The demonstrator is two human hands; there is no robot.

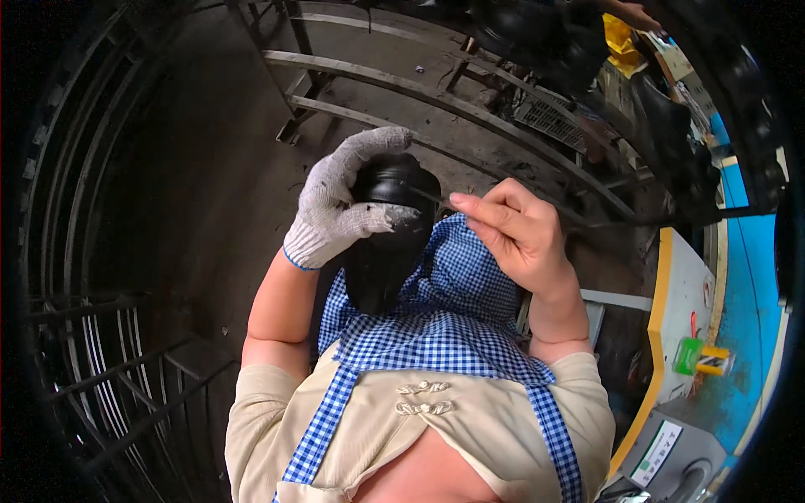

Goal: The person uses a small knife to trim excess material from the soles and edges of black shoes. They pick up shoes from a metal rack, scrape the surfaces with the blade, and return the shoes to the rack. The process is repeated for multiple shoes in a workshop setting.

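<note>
A glossy black shoe (377, 264) hangs upright in front of my blue checked apron, its narrower end pointing down toward my lap. My left hand (329, 193), in a white knitted glove with a dark-smudged thumb, wraps round its upper end. The glove's fingers go over the far side and the thumb presses the near face. To the right, my bare right hand (524, 236) is closed in a pinch with thumb and forefinger on a thin, dark, stick-like tool (425, 194). The tool's tip reaches the shoe's right upper edge; its exact kind is too small to tell.
Metal rack rails (360, 67) cross the floor ahead, with a grey plastic crate (547, 120) beyond. Dark shoes (671, 117) hang on a rack at the upper right. On the right, a blue-topped bench (750, 243) bears a green-and-yellow item (703, 358). A black metal rack (126, 386) stands left.
</note>
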